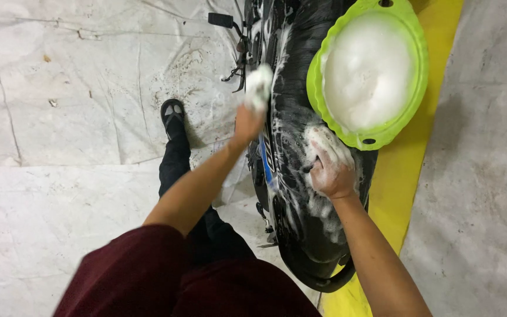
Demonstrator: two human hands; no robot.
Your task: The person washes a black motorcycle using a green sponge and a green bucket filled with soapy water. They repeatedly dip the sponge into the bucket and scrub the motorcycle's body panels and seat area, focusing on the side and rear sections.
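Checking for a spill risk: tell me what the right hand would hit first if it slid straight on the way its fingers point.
The right hand, foamy on the black motorcycle seat, points up-frame toward the green basin of suds. Its near rim would likely come first, since the fingertips already look close to it, though depth is unclear.

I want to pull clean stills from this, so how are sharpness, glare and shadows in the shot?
Head view: mostly sharp, but the left hand and its foamy sponge are smeared by motion; the foam in the green basin is blown out to flat white; the wet black motorcycle seat shows glints; shadows on the floor are soft; the right hand is crisp.
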